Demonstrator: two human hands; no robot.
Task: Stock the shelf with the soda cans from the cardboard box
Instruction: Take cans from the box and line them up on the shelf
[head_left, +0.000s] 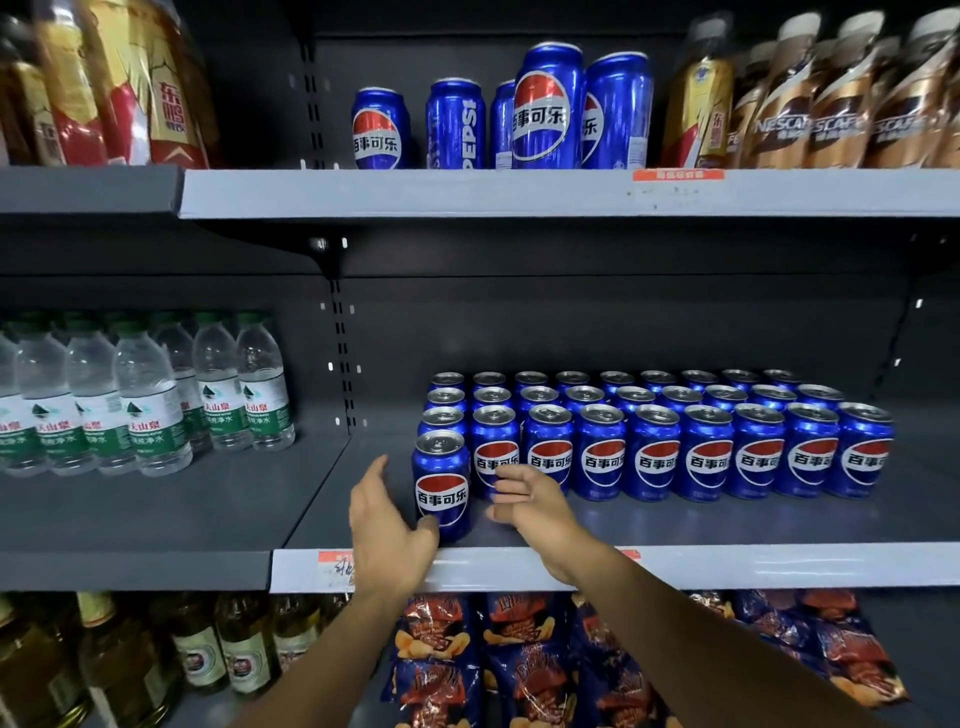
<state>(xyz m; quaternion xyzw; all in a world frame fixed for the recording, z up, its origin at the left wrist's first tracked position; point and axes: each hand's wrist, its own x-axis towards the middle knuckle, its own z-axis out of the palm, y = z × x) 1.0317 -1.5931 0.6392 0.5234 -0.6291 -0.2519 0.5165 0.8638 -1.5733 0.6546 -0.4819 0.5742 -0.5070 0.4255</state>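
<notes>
A blue soda can (442, 486) stands upright alone at the front left of the middle shelf (727, 566), ahead of several rows of identical blue cans (655, 452). My left hand (387, 530) is spread to the can's left, thumb tip touching its lower side. To the right of the can is my right hand (530, 506), its fingers straight and not holding anything. More blue cans (545, 109) stand on the upper shelf. The cardboard box is not in view.
Water bottles (145, 395) fill the left bay at the same level. Gold drink bottles (119, 78) and coffee bottles (831, 98) flank the upper cans. Oil bottles (223, 649) and snack bags (519, 660) sit on the shelf below. Bare shelf lies right of the lone can.
</notes>
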